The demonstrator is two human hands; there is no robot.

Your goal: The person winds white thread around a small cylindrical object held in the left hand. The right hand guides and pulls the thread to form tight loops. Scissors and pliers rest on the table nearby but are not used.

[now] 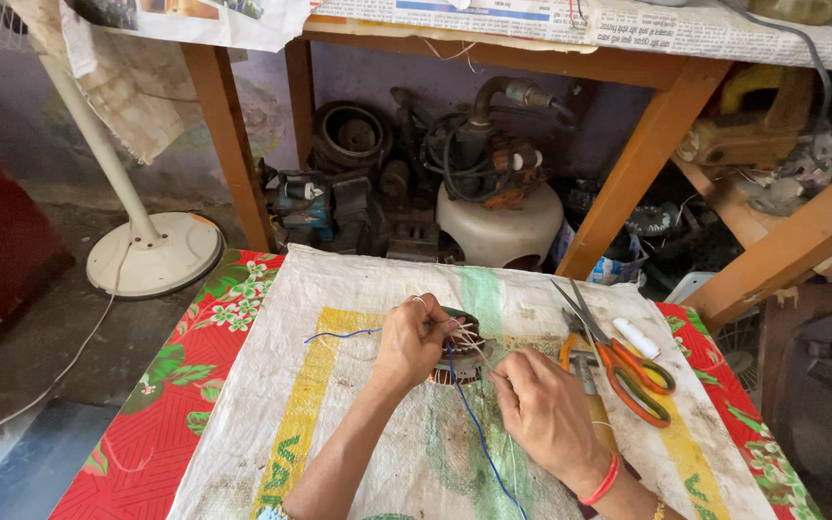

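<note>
Motor stator winding (456, 349), mid-tabletop on woven sack (358, 433): blue wire (479, 433) trails toward viewer. Right hand (546, 409), just right of stator, grip pinching thin lead wires (477, 345); left hand (408, 339), on its left edge, grip clenched on it. Leads loose, joining judged unfinished. Orange-handled scissors (628, 371) right of stator, unused; fan base (154, 252) far left.

Surroundings of the work mat

Orange-handled scissors (618, 366) and a white tube (637, 338) on a woven sack (339, 385) over a red floral cloth (161, 404). Behind: wooden table (628, 173), white fan base (154, 254), cream tank (499, 229), motor parts (353, 140).
</note>
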